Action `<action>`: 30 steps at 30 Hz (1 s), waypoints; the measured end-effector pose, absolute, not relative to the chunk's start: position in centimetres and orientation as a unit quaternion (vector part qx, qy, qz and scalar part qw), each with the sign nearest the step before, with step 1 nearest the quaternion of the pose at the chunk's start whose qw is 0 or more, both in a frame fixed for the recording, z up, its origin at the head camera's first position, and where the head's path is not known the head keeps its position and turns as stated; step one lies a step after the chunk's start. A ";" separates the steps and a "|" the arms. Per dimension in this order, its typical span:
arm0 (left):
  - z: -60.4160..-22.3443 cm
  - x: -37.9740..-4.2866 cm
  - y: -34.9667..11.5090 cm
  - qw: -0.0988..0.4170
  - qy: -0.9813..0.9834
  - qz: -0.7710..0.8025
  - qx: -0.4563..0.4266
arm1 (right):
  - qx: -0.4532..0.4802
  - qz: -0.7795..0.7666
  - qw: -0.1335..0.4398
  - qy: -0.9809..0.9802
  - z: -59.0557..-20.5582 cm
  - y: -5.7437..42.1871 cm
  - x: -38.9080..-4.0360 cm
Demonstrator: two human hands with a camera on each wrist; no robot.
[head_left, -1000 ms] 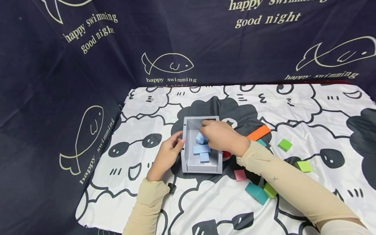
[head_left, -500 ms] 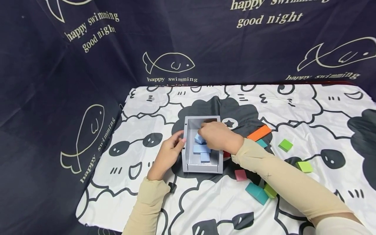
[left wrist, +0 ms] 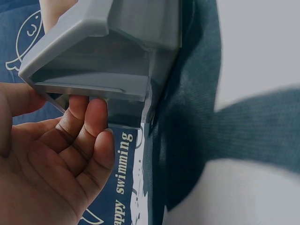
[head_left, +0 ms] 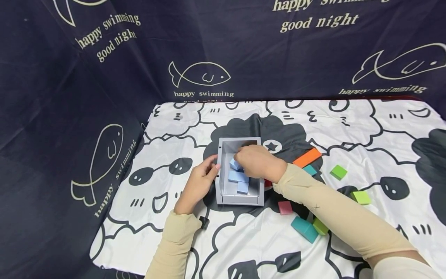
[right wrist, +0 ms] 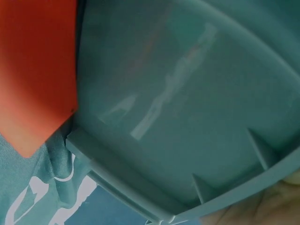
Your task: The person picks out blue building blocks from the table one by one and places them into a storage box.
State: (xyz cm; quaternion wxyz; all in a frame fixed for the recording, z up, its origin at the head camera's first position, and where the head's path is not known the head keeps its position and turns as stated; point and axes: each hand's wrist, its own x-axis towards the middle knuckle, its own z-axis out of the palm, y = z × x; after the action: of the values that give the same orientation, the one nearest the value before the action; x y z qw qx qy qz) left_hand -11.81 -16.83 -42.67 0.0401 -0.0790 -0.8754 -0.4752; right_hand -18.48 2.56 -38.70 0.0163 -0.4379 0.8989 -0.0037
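Observation:
A grey open-topped box (head_left: 240, 203) stands on the patterned cloth, with several light-blue blocks inside. My left hand (head_left: 200, 178) grips the box's left wall; in the left wrist view its curled fingers (left wrist: 96, 117) sit under the rim, thumb at the edge. My right hand (head_left: 258, 161) reaches into the box with fingers curled, fingertips at the upper light-blue block (head_left: 235, 164), which sits tilted. Its fingertips are mostly hidden behind the hand. Below lie a flat light-blue block (head_left: 238, 177) and a smaller light-blue block (head_left: 242, 187). The right wrist view shows mainly the box's outer wall (right wrist: 187, 93).
Right of the box lie an orange block (head_left: 307, 157), a pink block (head_left: 285, 207), a teal block (head_left: 304, 229) and several green blocks, one green block (head_left: 338, 172) farther out. A red block (head_left: 268, 183) peeks out under the right wrist. Dark curtains hang behind and left.
My right hand has shifted slightly left and down inside the box, and the upper light-blue block has moved a little left with it. The smaller lower block has turned slightly. My left hand keeps its hold.

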 end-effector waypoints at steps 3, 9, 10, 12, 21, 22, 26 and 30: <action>-42.7 -11.8 -16.8 0.039 -0.876 -0.474 -0.079 | -0.436 -0.003 0.020 0.900 -38.7 2.6 -18.5; -42.8 -11.9 -16.9 0.041 -0.876 -0.474 -0.080 | -0.433 0.001 0.017 0.901 -38.8 2.4 -18.5; -42.8 -11.9 -16.9 0.042 -0.875 -0.475 -0.080 | -0.432 0.001 0.016 0.901 -38.9 2.4 -18.6; -42.8 -11.9 -16.9 0.041 -0.874 -0.477 -0.081 | -0.431 0.003 0.017 0.902 -38.9 2.3 -18.6; -42.8 -11.9 -16.8 0.039 -0.875 -0.475 -0.081 | -0.422 0.003 0.030 0.906 -38.8 2.2 -18.4; -42.8 -11.9 -16.8 0.039 -0.875 -0.476 -0.081 | -0.422 0.003 0.031 0.906 -38.8 2.2 -18.4; -42.7 -11.8 -16.8 0.039 -0.872 -0.480 -0.084 | -0.429 -0.011 0.034 0.902 -38.6 2.4 -18.5; -42.7 -11.8 -16.9 0.040 -0.872 -0.480 -0.086 | -0.436 -0.053 0.042 0.897 -38.1 2.7 -18.6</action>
State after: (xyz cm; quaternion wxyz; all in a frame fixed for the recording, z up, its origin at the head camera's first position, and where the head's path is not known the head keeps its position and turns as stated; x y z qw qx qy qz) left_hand -11.78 -16.86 -42.68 0.0399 -0.0864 -0.8720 -0.4801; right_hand -18.59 2.73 -38.11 0.0417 -0.4360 0.8974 -0.0534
